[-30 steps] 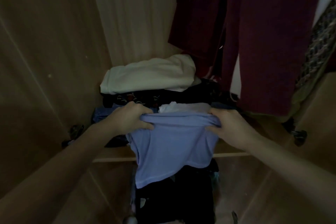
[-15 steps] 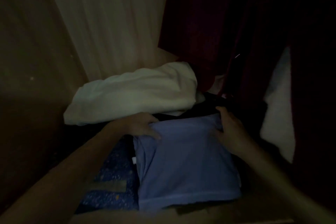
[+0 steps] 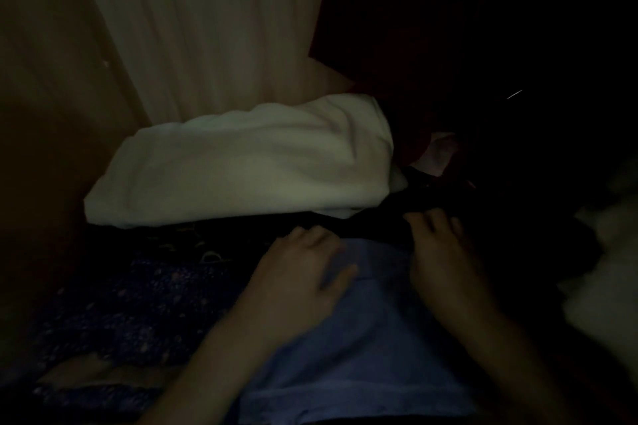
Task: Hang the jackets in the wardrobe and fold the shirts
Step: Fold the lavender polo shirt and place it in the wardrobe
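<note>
Here, left hand (image 3: 303, 272) and right hand (image 3: 445, 252) rest flat, fingers extended, apart, on the folded blue shirt (image 3: 366, 348) beside a white garment (image 3: 241, 166).

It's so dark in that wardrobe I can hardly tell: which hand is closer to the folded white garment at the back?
Left. The left hand lies on the blue shirt just below the white garment; the right hand sits further right, by its right end.

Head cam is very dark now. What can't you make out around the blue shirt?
Head view:
- Blue shirt: near edge cut off by the frame bottom.
- Left hand: motion-blurred; grip unclear.
- Right hand: fingertips blend into the dark cloth.
- Upper right: lost in shadow.
</note>
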A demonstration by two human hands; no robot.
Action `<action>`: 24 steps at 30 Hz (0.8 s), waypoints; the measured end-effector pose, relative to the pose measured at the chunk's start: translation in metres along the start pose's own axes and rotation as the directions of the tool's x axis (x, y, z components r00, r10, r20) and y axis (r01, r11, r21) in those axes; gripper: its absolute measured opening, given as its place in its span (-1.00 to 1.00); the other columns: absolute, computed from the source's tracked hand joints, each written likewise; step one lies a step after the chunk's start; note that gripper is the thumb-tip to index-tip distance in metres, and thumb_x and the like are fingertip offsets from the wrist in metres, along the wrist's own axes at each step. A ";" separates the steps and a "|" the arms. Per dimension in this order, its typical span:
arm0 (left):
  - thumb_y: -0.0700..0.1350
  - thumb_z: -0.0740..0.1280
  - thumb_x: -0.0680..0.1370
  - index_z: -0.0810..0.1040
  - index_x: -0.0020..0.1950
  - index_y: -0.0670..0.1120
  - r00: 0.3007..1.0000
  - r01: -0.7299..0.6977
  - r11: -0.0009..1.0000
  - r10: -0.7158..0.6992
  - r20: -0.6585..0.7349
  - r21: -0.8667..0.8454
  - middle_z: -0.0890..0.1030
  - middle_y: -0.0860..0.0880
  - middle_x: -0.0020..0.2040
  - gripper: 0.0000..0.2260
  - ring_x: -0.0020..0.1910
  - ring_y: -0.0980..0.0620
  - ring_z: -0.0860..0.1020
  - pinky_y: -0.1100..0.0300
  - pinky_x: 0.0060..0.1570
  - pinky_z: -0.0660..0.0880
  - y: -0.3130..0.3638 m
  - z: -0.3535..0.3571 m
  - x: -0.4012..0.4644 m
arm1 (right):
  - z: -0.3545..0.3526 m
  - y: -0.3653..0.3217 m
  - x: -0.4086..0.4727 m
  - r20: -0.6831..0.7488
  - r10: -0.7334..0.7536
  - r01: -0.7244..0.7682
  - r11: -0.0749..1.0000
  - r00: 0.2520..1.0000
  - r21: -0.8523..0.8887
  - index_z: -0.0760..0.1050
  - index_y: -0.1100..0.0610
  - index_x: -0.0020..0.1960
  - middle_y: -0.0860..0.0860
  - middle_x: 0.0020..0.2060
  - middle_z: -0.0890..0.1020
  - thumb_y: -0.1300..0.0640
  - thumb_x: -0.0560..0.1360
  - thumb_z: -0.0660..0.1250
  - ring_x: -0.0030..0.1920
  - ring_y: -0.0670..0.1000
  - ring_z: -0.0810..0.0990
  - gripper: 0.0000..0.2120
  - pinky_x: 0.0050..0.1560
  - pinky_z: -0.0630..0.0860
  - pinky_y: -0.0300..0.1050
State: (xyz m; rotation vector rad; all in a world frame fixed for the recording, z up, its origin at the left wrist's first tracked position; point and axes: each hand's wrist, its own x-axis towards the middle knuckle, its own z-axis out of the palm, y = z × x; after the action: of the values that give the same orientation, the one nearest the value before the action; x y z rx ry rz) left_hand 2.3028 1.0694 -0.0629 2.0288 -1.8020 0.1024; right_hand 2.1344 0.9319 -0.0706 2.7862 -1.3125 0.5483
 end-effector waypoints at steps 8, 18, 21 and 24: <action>0.40 -0.07 0.51 0.09 0.52 0.29 0.957 0.259 0.964 -0.265 0.115 0.066 -0.12 0.21 0.57 -0.42 0.55 -0.05 -0.23 -0.20 0.46 -0.23 0.007 0.069 -0.046 | 0.054 -0.002 -0.049 0.113 -0.143 0.132 0.987 0.983 0.095 0.40 0.11 0.40 0.09 0.32 0.51 -0.26 0.59 -0.13 0.33 0.09 0.39 -0.36 0.31 0.26 0.14; 0.44 -0.08 0.46 -0.18 0.46 0.45 0.940 0.287 0.954 -0.298 0.165 0.084 -0.33 0.29 0.51 -0.41 0.51 -0.05 -0.38 -0.20 0.45 -0.23 0.008 0.079 -0.049 | 0.067 -0.003 -0.056 0.077 -0.100 0.095 0.994 0.992 0.063 0.20 0.00 0.50 0.03 0.45 0.36 -0.31 0.54 -0.07 0.45 0.03 0.22 -0.36 0.37 0.17 0.17; 0.44 -0.11 0.44 -0.17 0.47 0.44 0.935 0.302 0.950 -0.312 0.170 0.080 -0.33 0.29 0.51 -0.40 0.52 -0.04 -0.35 -0.18 0.47 -0.19 0.006 0.082 -0.048 | 0.068 -0.005 -0.055 0.080 -0.107 0.102 0.992 0.991 0.074 0.24 0.03 0.49 0.05 0.43 0.38 -0.29 0.52 0.00 0.43 0.05 0.28 -0.36 0.37 0.21 0.19; 0.44 -0.13 0.44 -0.14 0.48 0.42 0.935 0.305 0.950 -0.311 0.172 0.064 -0.33 0.28 0.51 -0.40 0.52 -0.03 -0.34 -0.12 0.45 -0.25 0.004 0.082 -0.047 | 0.070 -0.005 -0.054 0.100 -0.107 0.100 0.992 0.989 0.075 0.26 0.05 0.48 0.06 0.44 0.37 -0.29 0.53 -0.02 0.44 0.05 0.27 -0.35 0.39 0.16 0.18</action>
State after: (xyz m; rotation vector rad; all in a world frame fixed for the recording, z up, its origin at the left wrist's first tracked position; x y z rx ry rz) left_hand 2.2732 1.0834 -0.1510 2.3859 -1.5638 -0.1471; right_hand 2.1281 0.9641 -0.1522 2.9567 -1.1787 0.4586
